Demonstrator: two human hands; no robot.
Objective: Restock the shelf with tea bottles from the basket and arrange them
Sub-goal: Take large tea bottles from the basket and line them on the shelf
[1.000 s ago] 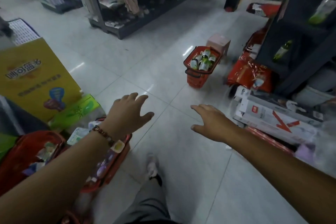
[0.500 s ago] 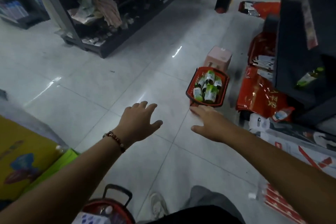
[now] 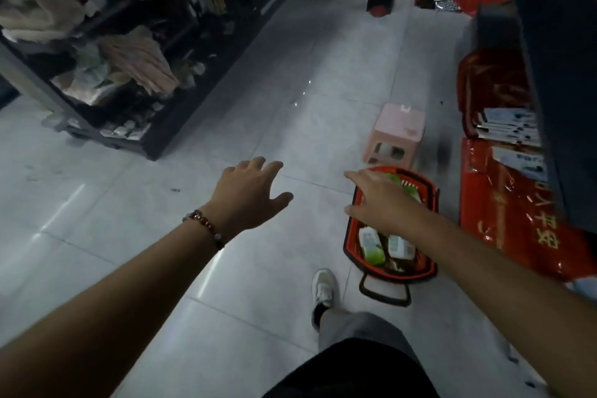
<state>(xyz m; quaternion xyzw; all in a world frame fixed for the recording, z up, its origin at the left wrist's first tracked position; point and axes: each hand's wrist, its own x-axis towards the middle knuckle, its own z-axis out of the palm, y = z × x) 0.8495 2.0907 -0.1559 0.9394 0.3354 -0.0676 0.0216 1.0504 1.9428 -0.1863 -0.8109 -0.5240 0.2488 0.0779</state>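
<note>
Just reaching the basket (image 3: pixel 350 237), both hands empty: right hand (image 3: pixel 382 203) spread above the bottles (image 3: pixel 371 244), left hand (image 3: pixel 250 195) open. Next I grab one.

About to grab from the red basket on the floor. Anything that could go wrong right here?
The basket's black handle lies flat on the floor just ahead of the white shoe; another step could catch it. The bottles lie loosely piled in the basket, so pulling one may shift the rest. The right hand is open above them; the pink stool crowds the far side.
</note>
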